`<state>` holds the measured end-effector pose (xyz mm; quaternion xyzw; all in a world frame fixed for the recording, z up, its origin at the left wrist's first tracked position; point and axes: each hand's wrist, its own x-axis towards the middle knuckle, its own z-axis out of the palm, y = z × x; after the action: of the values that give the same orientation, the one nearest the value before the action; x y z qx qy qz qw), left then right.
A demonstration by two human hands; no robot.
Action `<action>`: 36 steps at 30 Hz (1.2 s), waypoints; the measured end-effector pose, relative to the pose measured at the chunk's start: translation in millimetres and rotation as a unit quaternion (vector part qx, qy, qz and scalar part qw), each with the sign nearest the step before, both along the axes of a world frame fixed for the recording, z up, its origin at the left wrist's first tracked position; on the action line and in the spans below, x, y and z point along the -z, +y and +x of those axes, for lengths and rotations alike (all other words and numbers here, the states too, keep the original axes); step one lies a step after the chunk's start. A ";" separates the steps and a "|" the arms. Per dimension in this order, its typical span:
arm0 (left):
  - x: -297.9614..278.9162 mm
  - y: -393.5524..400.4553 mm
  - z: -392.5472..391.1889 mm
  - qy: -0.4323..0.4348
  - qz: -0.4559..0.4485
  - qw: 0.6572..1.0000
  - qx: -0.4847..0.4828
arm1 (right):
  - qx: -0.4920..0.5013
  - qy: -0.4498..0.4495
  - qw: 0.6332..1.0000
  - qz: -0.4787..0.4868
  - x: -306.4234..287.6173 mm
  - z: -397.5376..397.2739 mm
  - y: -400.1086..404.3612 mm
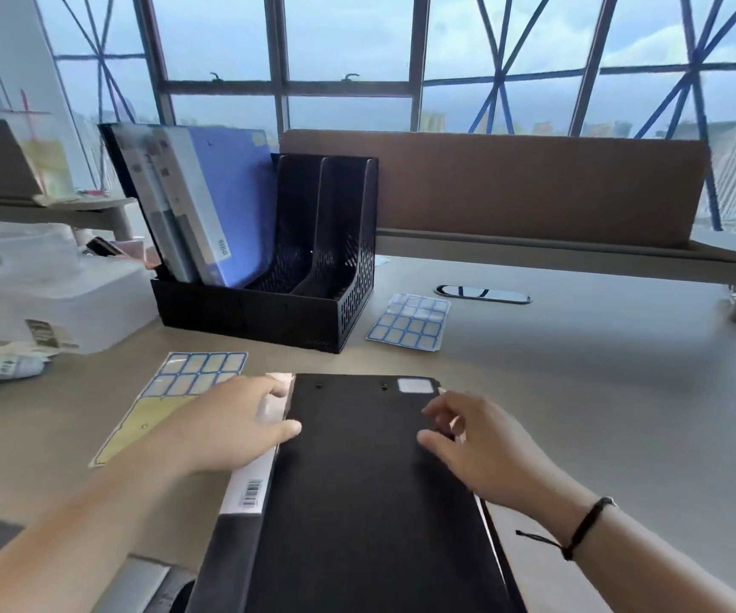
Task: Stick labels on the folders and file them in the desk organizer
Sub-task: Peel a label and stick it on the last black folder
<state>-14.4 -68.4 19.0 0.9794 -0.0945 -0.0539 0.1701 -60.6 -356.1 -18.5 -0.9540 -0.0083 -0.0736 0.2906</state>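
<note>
Label [409, 385] looks on; left hand [229, 424] flat on folder [370, 488], right hand [476, 440] loosely curled, empty: grip both edges, file in organizer [295, 276]

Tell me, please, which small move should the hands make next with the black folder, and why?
Probably lift the black folder and carry it to the desk organizer. A white label already sits at its far corner, both the left hand and right hand rest on its edges, and the organizer's two right slots look free.
</note>
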 end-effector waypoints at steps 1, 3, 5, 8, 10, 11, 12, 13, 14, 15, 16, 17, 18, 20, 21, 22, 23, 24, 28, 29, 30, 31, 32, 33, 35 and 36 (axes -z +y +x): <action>3.0 1.7 -6.4 0.004 0.000 1.000 -0.005 | -0.011 0.001 0.999 -0.030 0.1 -11.5 6.0; 5.1 2.6 -17.0 -0.001 -0.011 1.000 -0.020 | -0.021 0.007 0.996 -0.084 0.5 -29.7 15.4; 5.2 1.0 -23.4 0.006 -0.066 0.997 -0.036 | -0.022 0.020 0.994 -0.108 2.1 -41.3 20.7; 4.6 -1.3 -29.3 0.053 -0.220 0.972 -0.070 | -0.023 0.047 0.993 -0.103 4.0 -51.0 23.7; 2.2 0.3 -28.9 0.119 -0.396 0.902 -0.121 | -0.016 0.056 0.993 -0.103 4.9 -53.7 24.8; -0.7 -0.5 -30.6 0.161 -0.484 0.849 -0.137 | -0.009 0.056 0.993 -0.102 5.9 -54.3 24.7; -4.4 -2.3 -34.1 0.194 -0.541 0.805 -0.146 | -0.003 0.056 0.994 -0.096 6.2 -55.1 24.5; -7.2 -4.1 -38.2 0.212 -0.562 0.786 -0.148 | 0.003 0.057 0.994 -0.088 6.5 -56.2 24.2; -9.0 -4.6 -41.4 0.219 -0.561 0.786 -0.144 | 0.006 0.058 0.995 -0.084 6.1 -55.9 24.7; -8.2 -7.3 -43.2 0.223 -0.550 0.794 -0.134 | 0.009 0.064 0.994 -0.084 7.4 -55.6 23.7; -8.1 -8.2 -44.9 0.225 -0.534 0.806 -0.120 | 0.012 0.070 0.994 -0.087 8.0 -54.6 23.3; -10.4 -8.6 -48.4 0.228 -0.514 0.820 -0.103 | 0.015 0.075 0.993 -0.086 8.0 -53.7 23.6; -12.9 -7.6 -50.3 0.235 -0.492 0.834 -0.086 | 0.020 0.078 0.993 -0.082 7.6 -52.2 23.5; -18.8 -3.5 -53.4 0.252 -0.454 0.853 -0.056 | 0.022 0.080 0.994 -0.074 6.5 -49.1 25.2; -20.9 -0.5 -53.3 0.256 -0.447 0.856 -0.047 | 0.021 0.080 0.994 -0.073 5.7 -47.5 27.2; -23.3 2.6 -53.6 0.254 -0.448 0.856 -0.045 | 0.017 0.079 0.994 -0.073 4.1 -45.9 30.1; -25.2 5.9 -52.9 0.242 -0.453 0.857 -0.049 | 0.015 0.075 0.995 -0.071 2.2 -43.5 33.8; -27.8 8.5 -51.7 0.224 -0.462 0.856 -0.056 | 0.013 0.068 0.995 -0.066 0.0 -40.5 38.3; -43.2 23.1 -39.8 0.156 -0.532 0.829 -0.078 | 0.017 -0.002 0.999 -0.032 -18.1 -20.3 63.7; -48.5 27.5 -36.2 0.133 -0.545 0.824 -0.078 | 0.011 -0.023 0.999 -0.028 -24.8 -14.4 71.2; -54.7 31.4 -32.9 0.104 -0.557 0.820 -0.082 | -0.001 -0.042 0.999 -0.025 -32.0 -8.6 79.3; -61.4 35.3 -28.8 0.072 -0.567 0.816 -0.086 | -0.016 -0.056 0.998 -0.022 -39.1 -3.2 87.9; -68.7 39.0 -24.2 0.041 -0.579 0.810 -0.087 | -0.035 -0.065 0.997 -0.021 -46.8 1.3 97.7; -75.7 42.8 -18.8 0.008 -0.590 0.803 -0.087 | -0.054 -0.071 0.996 -0.021 -53.8 6.3 107.4; -89.6 48.7 -7.3 -0.060 -0.603 0.790 -0.088 | -0.094 -0.079 0.992 -0.018 -68.5 17.3 127.5; -96.0 51.2 -0.7 -0.096 -0.606 0.785 -0.090 | -0.110 -0.084 0.990 -0.014 -75.9 24.5 137.3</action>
<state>-15.1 -17.3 114.9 0.6793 -0.0355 0.1244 0.7224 -36.1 -218.9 57.4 -0.9417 -0.1388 -0.1209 0.2816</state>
